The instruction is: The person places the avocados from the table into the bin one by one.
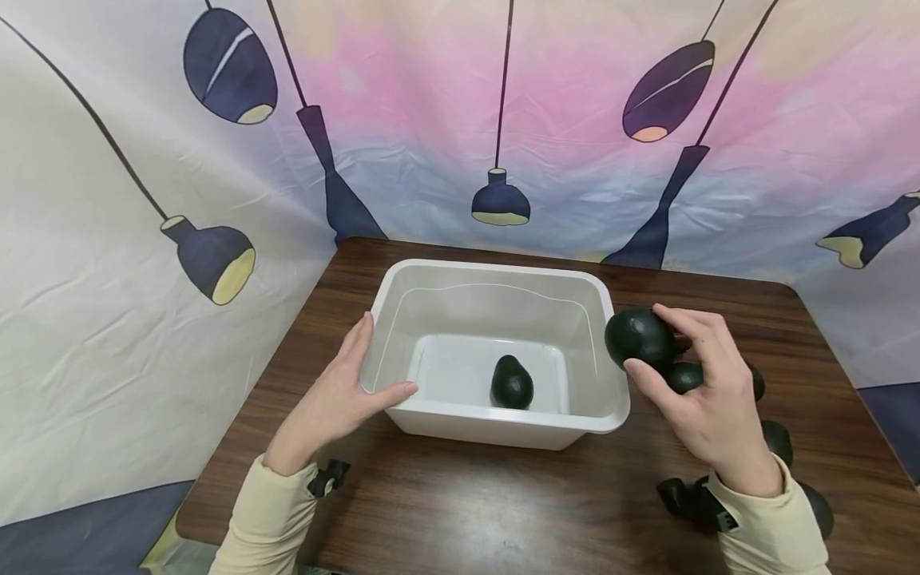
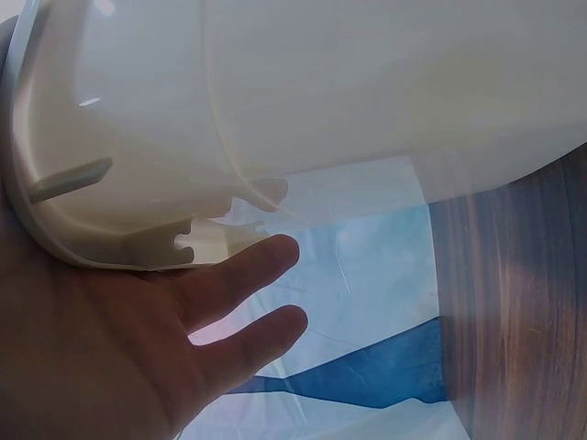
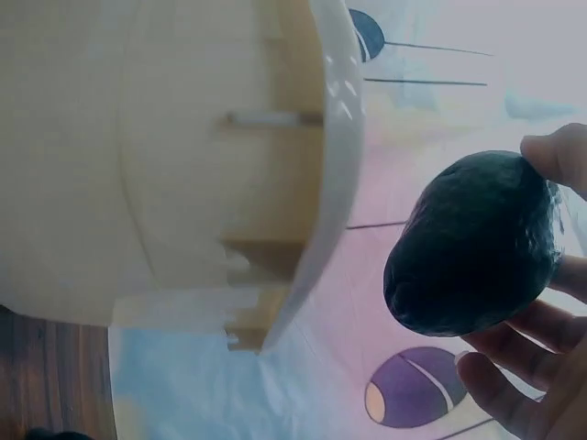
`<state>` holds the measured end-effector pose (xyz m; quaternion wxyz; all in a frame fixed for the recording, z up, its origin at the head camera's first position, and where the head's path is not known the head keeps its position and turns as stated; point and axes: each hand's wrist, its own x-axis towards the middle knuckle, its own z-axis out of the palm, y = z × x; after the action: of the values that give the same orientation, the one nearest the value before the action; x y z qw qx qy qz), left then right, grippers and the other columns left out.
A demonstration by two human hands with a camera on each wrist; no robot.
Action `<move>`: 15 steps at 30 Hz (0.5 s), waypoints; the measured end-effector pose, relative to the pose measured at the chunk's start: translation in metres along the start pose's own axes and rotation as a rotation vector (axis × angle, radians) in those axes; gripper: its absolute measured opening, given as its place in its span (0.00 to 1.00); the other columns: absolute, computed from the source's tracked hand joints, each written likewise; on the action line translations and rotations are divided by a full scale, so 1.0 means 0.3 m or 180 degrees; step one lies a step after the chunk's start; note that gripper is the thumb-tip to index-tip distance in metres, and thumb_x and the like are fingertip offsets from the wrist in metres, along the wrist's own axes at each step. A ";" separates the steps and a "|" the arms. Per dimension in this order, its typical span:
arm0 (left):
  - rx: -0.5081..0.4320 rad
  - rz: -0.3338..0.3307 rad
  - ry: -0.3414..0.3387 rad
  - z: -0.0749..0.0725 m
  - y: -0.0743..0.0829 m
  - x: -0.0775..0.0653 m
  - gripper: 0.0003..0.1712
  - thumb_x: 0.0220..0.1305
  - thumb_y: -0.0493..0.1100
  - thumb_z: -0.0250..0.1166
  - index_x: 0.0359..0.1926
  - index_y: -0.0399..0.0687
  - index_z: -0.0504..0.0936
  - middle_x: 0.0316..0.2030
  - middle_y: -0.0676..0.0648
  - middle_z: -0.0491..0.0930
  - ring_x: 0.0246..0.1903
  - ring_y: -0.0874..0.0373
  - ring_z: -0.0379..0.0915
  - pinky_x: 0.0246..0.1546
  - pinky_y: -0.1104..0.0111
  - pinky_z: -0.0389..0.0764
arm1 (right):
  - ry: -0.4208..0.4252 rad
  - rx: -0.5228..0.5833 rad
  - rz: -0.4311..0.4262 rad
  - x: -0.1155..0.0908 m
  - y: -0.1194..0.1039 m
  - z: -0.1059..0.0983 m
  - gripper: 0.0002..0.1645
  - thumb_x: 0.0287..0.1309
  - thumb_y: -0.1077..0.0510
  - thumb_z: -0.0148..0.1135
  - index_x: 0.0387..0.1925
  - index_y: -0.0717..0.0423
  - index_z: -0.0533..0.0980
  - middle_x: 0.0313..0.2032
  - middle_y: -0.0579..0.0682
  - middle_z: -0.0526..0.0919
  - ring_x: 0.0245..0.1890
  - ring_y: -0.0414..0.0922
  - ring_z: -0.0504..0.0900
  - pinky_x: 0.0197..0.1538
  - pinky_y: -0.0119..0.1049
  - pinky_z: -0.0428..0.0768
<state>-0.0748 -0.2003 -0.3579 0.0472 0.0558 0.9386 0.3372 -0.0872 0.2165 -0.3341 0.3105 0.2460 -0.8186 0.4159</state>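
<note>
A dark green avocado (image 1: 640, 337) is gripped between the thumb and fingers of my right hand (image 1: 707, 391), beside the right rim of a white plastic tub (image 1: 496, 431). In the right wrist view the held avocado (image 3: 472, 243) shows whole, with the tub wall to its left. Another avocado (image 1: 512, 383) lies on the tub's floor, near its front wall. My left hand (image 1: 338, 395) rests on the tub's left front corner, thumb over the rim. In the left wrist view, straight fingers (image 2: 252, 344) extend under the rim along the outer wall.
Several more avocados lie on the brown wooden table (image 1: 460, 503) at the right, partly hidden by my right hand and sleeve; one avocado (image 1: 776, 442) sits near the wrist. A cloth backdrop (image 1: 431, 120) printed with lamps hangs behind the table's far edge.
</note>
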 end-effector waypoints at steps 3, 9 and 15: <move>-0.0007 0.0010 -0.0007 0.002 -0.001 0.003 0.67 0.54 0.73 0.64 0.77 0.52 0.32 0.76 0.49 0.33 0.73 0.46 0.39 0.66 0.45 0.54 | -0.0092 0.0021 -0.0061 -0.001 -0.005 0.014 0.38 0.50 0.50 0.75 0.60 0.60 0.75 0.53 0.57 0.76 0.46 0.43 0.74 0.47 0.25 0.69; -0.0005 0.0003 -0.0007 0.005 -0.001 0.005 0.68 0.53 0.73 0.64 0.77 0.52 0.32 0.76 0.48 0.33 0.73 0.46 0.38 0.66 0.45 0.54 | -0.0196 0.0093 -0.0238 0.009 -0.029 0.036 0.37 0.55 0.43 0.70 0.59 0.62 0.75 0.52 0.59 0.76 0.43 0.41 0.73 0.38 0.22 0.69; 0.0013 0.0002 0.0019 0.003 -0.001 0.003 0.67 0.53 0.73 0.64 0.77 0.52 0.32 0.76 0.47 0.34 0.73 0.44 0.40 0.66 0.45 0.55 | -0.0366 0.0201 -0.0417 0.023 -0.061 0.061 0.37 0.60 0.40 0.64 0.58 0.65 0.74 0.50 0.61 0.76 0.37 0.39 0.73 0.35 0.22 0.68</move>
<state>-0.0757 -0.1999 -0.3589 0.0442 0.0553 0.9394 0.3354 -0.0854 0.1905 -0.3280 0.2817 0.3322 -0.8037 0.4055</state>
